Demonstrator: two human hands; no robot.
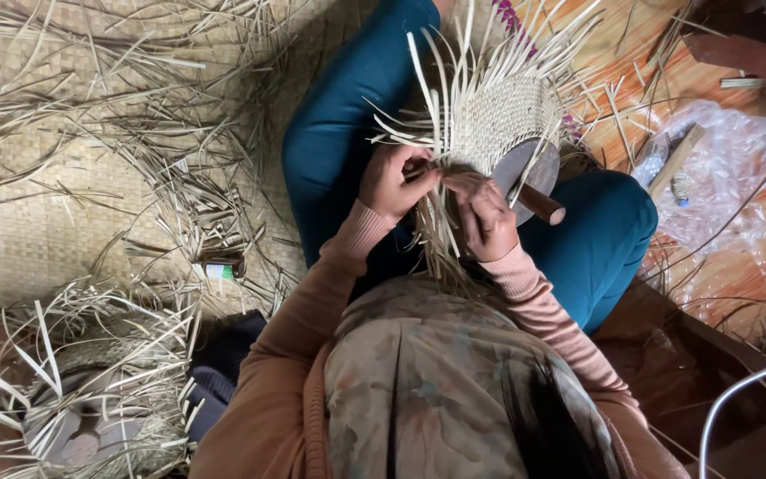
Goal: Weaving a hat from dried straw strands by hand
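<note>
A partly woven pale straw piece (511, 115) sits on a round grey form (525, 164) with a brown wooden handle (541, 204), propped on my lap between knees in teal trousers (347, 115). Long loose strips fan out from its edges. My left hand (392, 182) pinches strips at the near edge of the weave. My right hand (487, 217) is closed on a bundle of strips (441, 239) that hangs down towards my body, just beside the handle. Both hands almost touch each other.
A woven mat (37, 222) strewn with loose straw strips covers the floor at left. A small green-labelled bottle (221, 269) lies on it. Another straw piece on a round form (82, 421) sits bottom left. A clear plastic bag (724, 168) lies at right, a white cable (738, 390) bottom right.
</note>
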